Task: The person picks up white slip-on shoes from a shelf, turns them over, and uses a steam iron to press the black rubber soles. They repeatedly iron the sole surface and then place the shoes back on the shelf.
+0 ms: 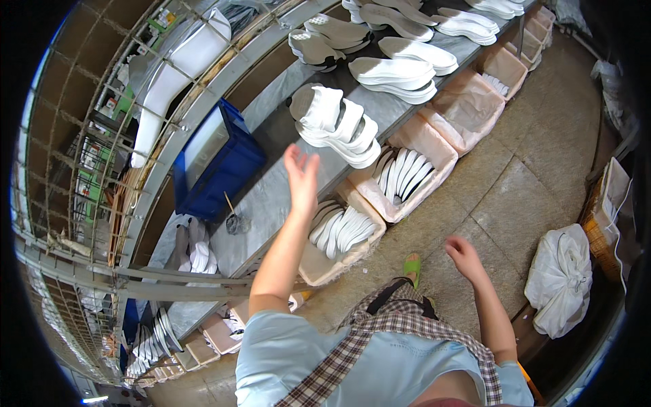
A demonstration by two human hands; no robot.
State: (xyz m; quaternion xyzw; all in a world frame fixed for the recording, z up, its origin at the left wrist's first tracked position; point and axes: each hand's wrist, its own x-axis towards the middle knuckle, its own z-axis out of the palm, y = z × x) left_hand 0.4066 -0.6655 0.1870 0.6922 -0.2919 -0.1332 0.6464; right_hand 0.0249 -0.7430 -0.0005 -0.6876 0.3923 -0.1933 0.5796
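Wire mesh (74, 136) closes off the left, then a blue crate (229, 169) stands by the long grey worktop (266, 192). The left hand (302, 182) has a wide, bare grip, near a stack of white shoe soles (344, 132) on that worktop. Lined bins (422, 209) stand along its edge, then paved floor (502, 186). The right hand's (464, 256) grip is narrow; I cannot tell whether it holds anything. Rightward slumps a white sack (560, 279).
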